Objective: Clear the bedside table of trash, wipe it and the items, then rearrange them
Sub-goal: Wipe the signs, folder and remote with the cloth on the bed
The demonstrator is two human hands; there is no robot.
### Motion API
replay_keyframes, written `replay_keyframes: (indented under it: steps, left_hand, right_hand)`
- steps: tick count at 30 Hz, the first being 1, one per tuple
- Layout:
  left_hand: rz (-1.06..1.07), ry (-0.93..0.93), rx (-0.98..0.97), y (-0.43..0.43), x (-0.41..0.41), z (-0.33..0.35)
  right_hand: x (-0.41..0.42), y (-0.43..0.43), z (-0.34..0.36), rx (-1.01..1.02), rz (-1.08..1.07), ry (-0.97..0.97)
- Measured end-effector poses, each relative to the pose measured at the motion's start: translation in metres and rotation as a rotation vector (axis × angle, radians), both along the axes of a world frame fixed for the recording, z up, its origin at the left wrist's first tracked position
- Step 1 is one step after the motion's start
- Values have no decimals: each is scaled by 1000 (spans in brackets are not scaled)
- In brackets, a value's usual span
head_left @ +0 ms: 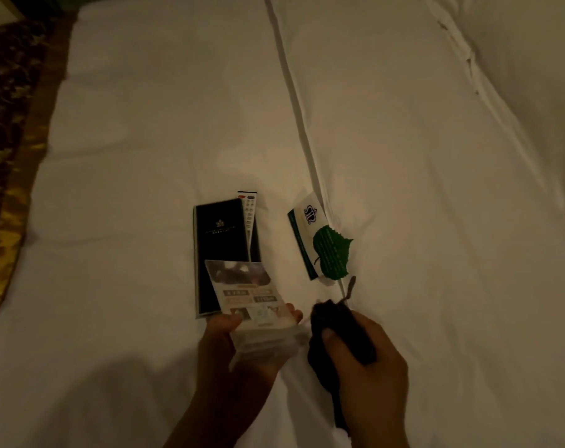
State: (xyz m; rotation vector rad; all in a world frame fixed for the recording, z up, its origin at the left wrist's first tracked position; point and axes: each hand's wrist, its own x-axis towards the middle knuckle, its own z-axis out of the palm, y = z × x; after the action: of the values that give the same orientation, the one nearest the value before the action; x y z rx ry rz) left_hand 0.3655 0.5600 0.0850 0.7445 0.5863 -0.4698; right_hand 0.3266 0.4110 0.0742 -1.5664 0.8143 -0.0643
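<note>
Dark cloth (333,347) in right hand (365,363) fingers (331,337).

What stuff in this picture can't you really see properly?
All in the head view:
- Words on the card stand in the left hand: too blurry and dim.
- Remote: lower part tucked into the black folder.
- Dark cloth: mostly covered by the right hand.
- Gold print on the folder: too small.
- Bedside table: outside the frame.

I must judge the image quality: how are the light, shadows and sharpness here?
Head view: dim, warm yellowish light; soft shadow on the bed below the left hand; slight blur, so print on the card is unreadable; dark cloth lacks detail.
</note>
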Motion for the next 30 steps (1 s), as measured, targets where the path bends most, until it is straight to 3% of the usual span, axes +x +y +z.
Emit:
replay_keyframes:
  steps: [2,3,6,8,9,13,15,16,19,22,24,27,30]
  left_hand:
    - [-26,45,-151,6,-4,1]
    - [-60,40,-189,8,-6,1]
    - [-173,49,-231,16,-15,-4]
    - [-225,48,-237,25,-16,-3]
    - [-274,46,-247,29,-17,-1]
    - [-313,175,-214,47,-17,8]
    - [-339,84,-273,57,-16,19]
    - [-328,72,-138,66,-15,19]
    - [-254,85,732,102,-11,1]
    - [-295,-34,1193,127,7,-14]
    - [-427,6,1550,138,21,-30]
    - [-543,152,1875,143,32,-47]
    - [-474,-219,2079,131,36,-66]
  right_hand:
    - [0,3,1,84,-46,26]
    - [0,4,3,-26,37,-12]
    - [3,4,11,-428,565,-174]
    - [12,2,10,-440,786,-159]
    - [17,0,6,-436,789,-128]
    - [38,2,-5,-458,474,-106]
    - [44,6,-9,-359,414,-120]
    - [46,8,-10,-311,408,-121]
    - [47,12,-13,-254,430,-115]
    - [48,19,-17,-269,480,-79]
    - [52,24,-19,-286,522,-70]
    - [59,27,-19,-290,563,-75]
    - [65,27,-20,-300,563,-84]
